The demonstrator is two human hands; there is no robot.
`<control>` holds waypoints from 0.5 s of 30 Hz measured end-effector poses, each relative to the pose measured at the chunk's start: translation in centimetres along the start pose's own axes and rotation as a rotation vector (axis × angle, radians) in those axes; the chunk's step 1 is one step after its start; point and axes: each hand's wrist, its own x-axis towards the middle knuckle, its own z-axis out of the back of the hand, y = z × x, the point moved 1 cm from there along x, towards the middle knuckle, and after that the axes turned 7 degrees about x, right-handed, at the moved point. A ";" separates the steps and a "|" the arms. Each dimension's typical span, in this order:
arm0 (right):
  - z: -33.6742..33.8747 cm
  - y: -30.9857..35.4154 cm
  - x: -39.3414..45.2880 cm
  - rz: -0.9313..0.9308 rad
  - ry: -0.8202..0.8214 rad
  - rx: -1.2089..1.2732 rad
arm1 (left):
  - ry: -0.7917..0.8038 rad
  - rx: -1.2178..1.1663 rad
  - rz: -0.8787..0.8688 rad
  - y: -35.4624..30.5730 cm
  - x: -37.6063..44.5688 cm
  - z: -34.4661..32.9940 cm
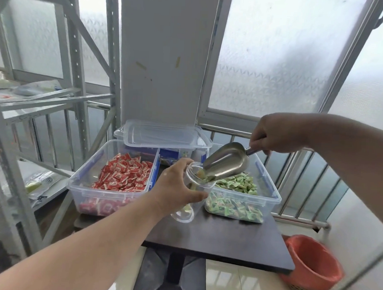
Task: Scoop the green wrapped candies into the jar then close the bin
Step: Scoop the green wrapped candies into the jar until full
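My left hand (176, 187) grips a clear plastic jar (192, 193), tilted with its mouth toward the right. My right hand (275, 133) holds the handle of a steel scoop (226, 161), whose lip rests in the jar's mouth. A few green wrapped candies slide from the scoop into the jar. The open clear bin (270, 193) of green candies (237, 182) sits on the dark table (225, 239) just right of the jar.
A second open bin of red candies (122, 172) stands at left. Clear lids (164, 133) lie stacked on a bin behind. A metal shelf rack (33, 105) stands left, a railing behind, an orange bucket (313, 262) on the floor at right.
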 end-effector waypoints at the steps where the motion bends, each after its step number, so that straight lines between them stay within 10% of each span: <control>1: 0.0 0.1 -0.1 0.001 -0.008 0.003 | 0.004 0.000 0.005 0.2 -0.3 0.0; 15: -8.5 -4.1 1.8 -0.291 -0.156 0.217 | -0.154 -0.084 0.113 4.4 -1.3 -3.7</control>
